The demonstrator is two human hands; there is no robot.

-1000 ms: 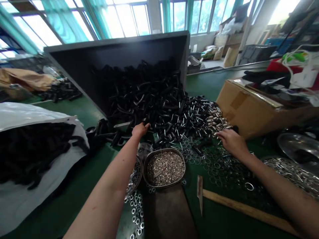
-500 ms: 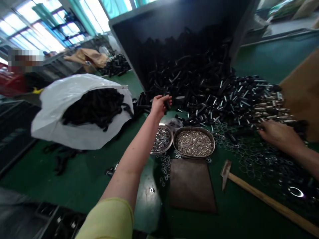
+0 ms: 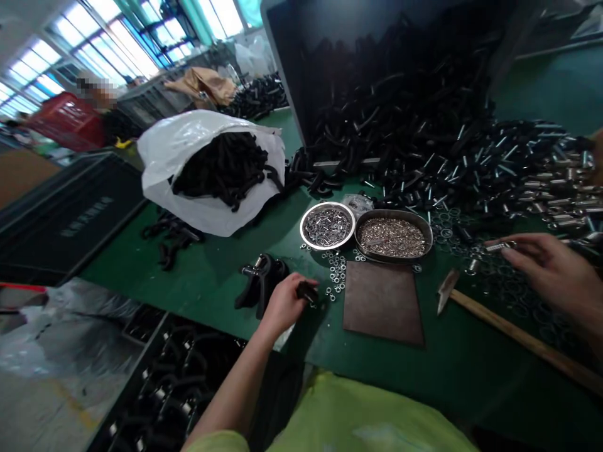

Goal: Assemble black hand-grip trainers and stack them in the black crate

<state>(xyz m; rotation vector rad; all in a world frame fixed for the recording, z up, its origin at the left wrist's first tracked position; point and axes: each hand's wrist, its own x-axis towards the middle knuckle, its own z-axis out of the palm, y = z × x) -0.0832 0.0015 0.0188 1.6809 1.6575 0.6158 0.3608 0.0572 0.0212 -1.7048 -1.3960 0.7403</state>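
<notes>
My left hand (image 3: 281,302) is closed around a black plastic handle (image 3: 307,292), just above the green bench near its front edge. Beside it, on the left, stand black curved parts (image 3: 261,282) with a metal spring on top. My right hand (image 3: 558,267) pinches a silver coil spring (image 3: 500,247) between thumb and fingers over the loose rings. Just below those fingertips is another short spring (image 3: 473,266). Between the hands lie a flat brown plate (image 3: 382,304) and a hammer (image 3: 513,333) with a wooden handle.
A round bowl of metal pins (image 3: 327,226) and an oval tin of small metal pieces (image 3: 393,237) stand mid-bench. Washers (image 3: 337,270) lie below them. Behind are a white sack (image 3: 198,213), a large dark bin (image 3: 282,69) and heaped springs (image 3: 560,194). A crate (image 3: 160,395) sits below, front left.
My left hand has come back from the black pile to the bench front, holding a black handle. My right hand has lifted away from the springs with one in its fingers. The view has shifted.
</notes>
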